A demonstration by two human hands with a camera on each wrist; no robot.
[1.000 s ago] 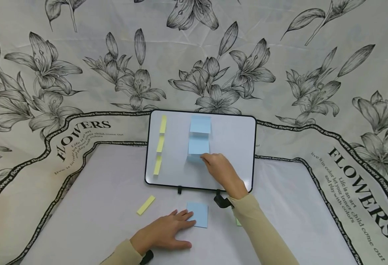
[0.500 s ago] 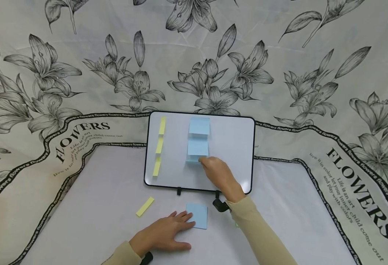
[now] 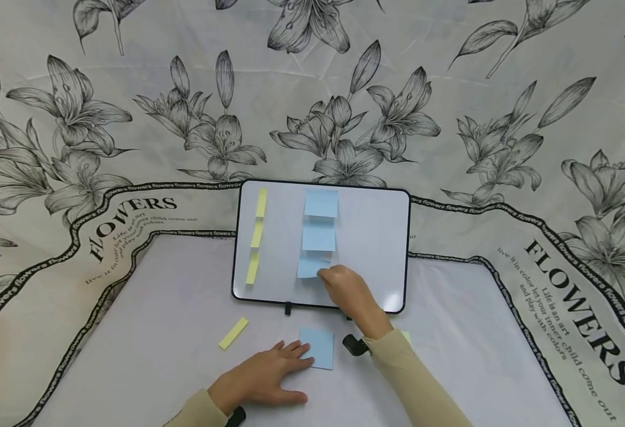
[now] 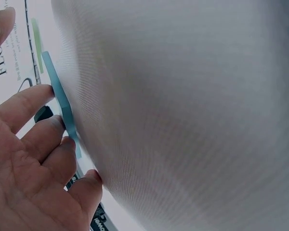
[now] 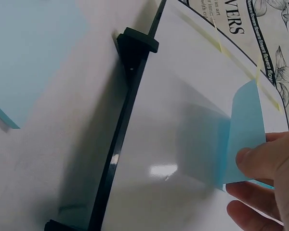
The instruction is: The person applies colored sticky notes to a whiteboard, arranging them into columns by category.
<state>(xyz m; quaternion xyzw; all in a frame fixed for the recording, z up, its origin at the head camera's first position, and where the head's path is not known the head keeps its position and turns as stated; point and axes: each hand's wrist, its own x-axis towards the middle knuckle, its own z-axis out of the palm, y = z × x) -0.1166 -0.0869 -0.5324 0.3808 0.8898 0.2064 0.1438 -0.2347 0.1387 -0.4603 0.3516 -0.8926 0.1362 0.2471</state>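
Observation:
A small black-framed whiteboard (image 3: 371, 237) stands tilted on the table. Down its middle runs a column of blue sticky notes, and my right hand (image 3: 351, 293) pinches the lower right corner of the lowest sticky note (image 3: 308, 268). In the right wrist view that sticky note (image 5: 245, 137) bends away from the board, with the thumb on its face. My left hand (image 3: 264, 373) rests palm down on the table, fingers spread, its fingertips touching the left edge of a blue sticky note pad (image 3: 321, 345). Seen from the left wrist, the pad (image 4: 60, 96) is thin and edge-on.
Yellow strips (image 3: 257, 234) line the board's left side. One loose yellow strip (image 3: 233, 333) lies on the white cloth ahead of the left hand. A pale green piece (image 3: 405, 337) shows partly behind the right sleeve. Black feet (image 3: 288, 308) support the board's bottom edge.
My right hand has moved slightly down the board while pinching the lowest sticky note, and more of that note's face now shows. The left hand has stayed in place.

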